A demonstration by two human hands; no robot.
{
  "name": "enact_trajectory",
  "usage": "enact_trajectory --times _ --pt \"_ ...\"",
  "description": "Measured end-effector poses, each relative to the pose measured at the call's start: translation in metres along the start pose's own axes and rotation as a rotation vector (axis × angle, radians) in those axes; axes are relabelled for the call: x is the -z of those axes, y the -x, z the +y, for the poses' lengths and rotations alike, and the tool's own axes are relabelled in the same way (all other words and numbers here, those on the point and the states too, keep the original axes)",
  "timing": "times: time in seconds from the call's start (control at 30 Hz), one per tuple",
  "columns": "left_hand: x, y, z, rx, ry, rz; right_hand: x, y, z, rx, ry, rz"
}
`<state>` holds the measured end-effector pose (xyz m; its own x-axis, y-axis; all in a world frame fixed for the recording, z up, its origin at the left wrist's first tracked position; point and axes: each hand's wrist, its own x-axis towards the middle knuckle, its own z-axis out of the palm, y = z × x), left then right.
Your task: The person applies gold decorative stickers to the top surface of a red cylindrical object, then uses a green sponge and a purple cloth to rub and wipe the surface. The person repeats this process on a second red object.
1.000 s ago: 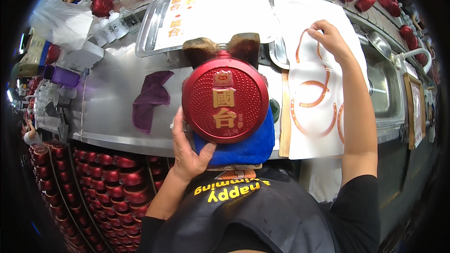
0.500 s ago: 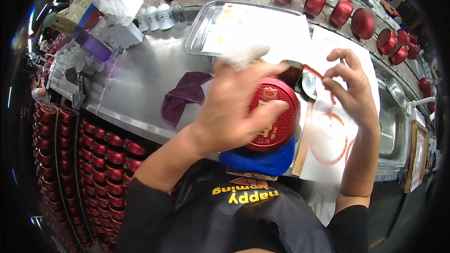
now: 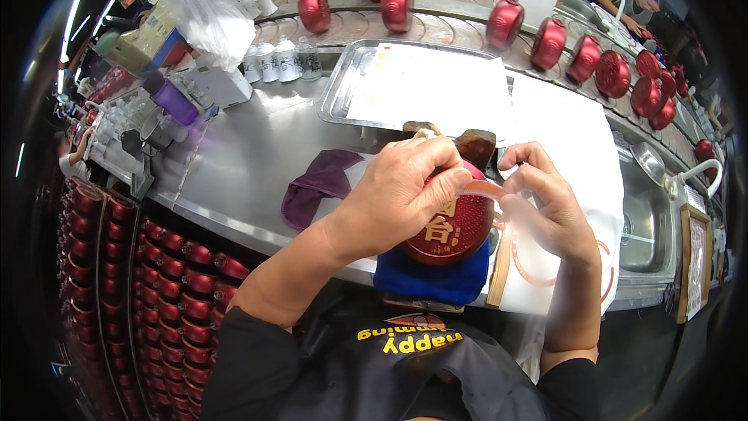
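Note:
A round, flat red bottle (image 3: 446, 243) with raised gold lettering lies face up on a blue cloth pad (image 3: 432, 277) in front of me. Over its upper right part, a narrow curved translucent strip (image 3: 485, 188) with a reddish tint stretches between my hands. My left hand (image 3: 405, 183) pinches one end between thumb and fingers, covering the bottle's upper left. At the other end, my right hand (image 3: 545, 203), partly blurred, closes its fingers on the strip. Behind the bottle is a dark brown support (image 3: 475, 146). A bit of whitish material (image 3: 425, 133) shows behind my left knuckles.
A metal tray (image 3: 336, 101) with white sheets stands beyond the bottle. White paper (image 3: 573, 140) bearing curved red strips lies right, beside a sink (image 3: 647, 218). A purple cloth (image 3: 319, 183) is left. Red bottles (image 3: 397, 4) line a conveyor behind; more fill racks (image 3: 187, 288) lower left.
My left hand, earlier blurred over the bottle with whitish cloth at its fingers, now pinches the strip. My right hand has brought the strip down and left, from beside the bottle to over it.

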<state>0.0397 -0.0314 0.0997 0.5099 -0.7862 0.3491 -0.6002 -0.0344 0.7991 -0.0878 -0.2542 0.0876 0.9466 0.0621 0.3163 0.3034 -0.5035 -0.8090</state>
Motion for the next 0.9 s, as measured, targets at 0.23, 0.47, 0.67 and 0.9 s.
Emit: enact_trajectory --times 0.23,0.47,0.67,0.9 --pt "-0.006 -0.001 -0.035 -0.071 -0.499 0.212 -0.031 -0.019 0.028 -0.038 0.37 0.221" --pt "-0.013 -0.002 -0.057 -0.056 -0.687 0.276 -0.042 -0.026 0.042 -0.017 0.488 0.305" --pt "-0.015 0.001 -0.064 -0.001 -0.593 0.292 -0.046 -0.032 0.04 0.021 0.534 0.339" --pt "-0.012 0.006 -0.064 0.031 -0.533 0.267 -0.046 -0.03 0.039 0.018 0.472 0.332"
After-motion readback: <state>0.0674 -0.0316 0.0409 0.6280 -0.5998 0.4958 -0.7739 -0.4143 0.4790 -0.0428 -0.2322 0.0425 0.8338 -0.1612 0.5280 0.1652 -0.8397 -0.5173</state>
